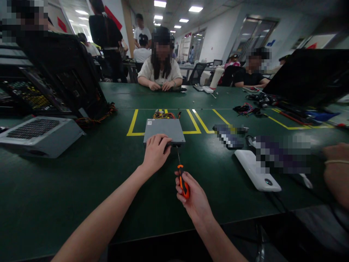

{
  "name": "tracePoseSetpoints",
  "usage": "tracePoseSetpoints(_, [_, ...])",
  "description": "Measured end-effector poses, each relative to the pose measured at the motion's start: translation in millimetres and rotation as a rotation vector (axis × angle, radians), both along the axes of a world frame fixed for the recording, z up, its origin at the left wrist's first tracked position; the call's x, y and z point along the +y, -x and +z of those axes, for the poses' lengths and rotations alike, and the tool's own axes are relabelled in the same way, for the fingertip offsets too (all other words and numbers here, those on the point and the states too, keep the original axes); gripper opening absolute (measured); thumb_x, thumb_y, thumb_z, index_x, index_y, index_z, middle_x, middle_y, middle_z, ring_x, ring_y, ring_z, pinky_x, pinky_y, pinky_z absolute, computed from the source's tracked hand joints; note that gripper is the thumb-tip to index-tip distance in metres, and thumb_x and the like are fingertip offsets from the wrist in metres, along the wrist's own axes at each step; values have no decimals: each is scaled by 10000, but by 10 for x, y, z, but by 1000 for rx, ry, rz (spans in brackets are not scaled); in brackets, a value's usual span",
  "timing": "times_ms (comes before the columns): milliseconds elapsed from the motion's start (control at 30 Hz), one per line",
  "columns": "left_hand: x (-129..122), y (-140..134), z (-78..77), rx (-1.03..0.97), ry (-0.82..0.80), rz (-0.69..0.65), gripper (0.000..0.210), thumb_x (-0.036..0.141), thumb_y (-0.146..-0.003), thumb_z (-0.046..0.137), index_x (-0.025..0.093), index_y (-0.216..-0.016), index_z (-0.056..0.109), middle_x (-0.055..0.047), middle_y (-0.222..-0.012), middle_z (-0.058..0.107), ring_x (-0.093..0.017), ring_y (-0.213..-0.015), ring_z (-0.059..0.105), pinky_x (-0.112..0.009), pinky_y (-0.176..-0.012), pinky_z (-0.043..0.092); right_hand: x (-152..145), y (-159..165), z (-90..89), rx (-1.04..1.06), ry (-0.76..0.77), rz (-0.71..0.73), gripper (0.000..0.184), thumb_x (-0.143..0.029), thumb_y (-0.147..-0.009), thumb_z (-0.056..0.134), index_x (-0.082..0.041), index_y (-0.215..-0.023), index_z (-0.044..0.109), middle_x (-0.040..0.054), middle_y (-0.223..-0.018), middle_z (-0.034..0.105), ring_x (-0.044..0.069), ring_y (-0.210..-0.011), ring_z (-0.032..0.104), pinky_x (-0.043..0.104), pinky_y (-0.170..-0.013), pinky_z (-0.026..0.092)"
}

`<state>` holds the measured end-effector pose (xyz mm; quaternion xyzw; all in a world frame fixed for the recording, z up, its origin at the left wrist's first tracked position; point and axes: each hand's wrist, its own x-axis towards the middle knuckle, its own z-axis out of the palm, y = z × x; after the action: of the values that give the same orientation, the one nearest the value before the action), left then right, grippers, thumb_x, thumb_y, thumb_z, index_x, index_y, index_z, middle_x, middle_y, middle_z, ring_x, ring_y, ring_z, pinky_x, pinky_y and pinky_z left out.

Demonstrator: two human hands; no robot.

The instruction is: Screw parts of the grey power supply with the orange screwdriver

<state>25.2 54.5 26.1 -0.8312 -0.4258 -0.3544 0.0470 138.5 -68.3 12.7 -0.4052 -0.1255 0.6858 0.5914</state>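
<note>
A flat grey computer power supply (165,129) lies in front of me on the green table, its bundle of coloured cables (163,114) at the far side. My left hand (156,151) is closed over its near edge, with the fingers on the top and front. In my right hand (191,193) is an orange and black screwdriver (183,183), held by the handle. Its thin shaft points away from me, and the tip meets or nearly meets the near face of the power supply; exact contact cannot be made out.
Another power supply (46,134) sits at the left, before an open black computer case (62,69). Yellow tape (132,123) marks the green table (114,211). A white power bank (256,171) lies right, near another person's arm (338,174). Someone sits opposite.
</note>
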Motion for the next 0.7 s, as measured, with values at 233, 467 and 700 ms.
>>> tracePoseSetpoints(233, [0, -4, -12, -41, -9, -21, 251, 165, -779, 515, 205, -1027, 528, -70, -1030, 537, -223, -971, 481, -380, -840, 363, -105, -52, 110, -112, -44, -50, 240, -344, -694, 647, -192, -876, 609, -12, -678, 528, 53, -501, 411, 147, -372, 247])
tracePoseSetpoints(467, [-1, -11, -21, -29, -16, -12, 247, 172, -778, 519, 203, -1023, 531, -69, -1038, 531, -224, -975, 474, -376, -850, 350, -61, -113, -2, -57, 46, 47, 237, -325, -689, 638, -147, -839, 593, 0, -656, 541, 44, -452, 405, 141, -341, 219])
tracePoseSetpoints(700, [-6, -3, -18, -18, -17, -17, 248, 179, -787, 511, 203, -1033, 525, -64, -1049, 526, -214, -993, 466, -363, -872, 339, -20, -93, -4, -58, 46, 30, 263, -334, -671, 657, -152, -845, 582, -5, -659, 546, 47, -454, 420, 140, -340, 236])
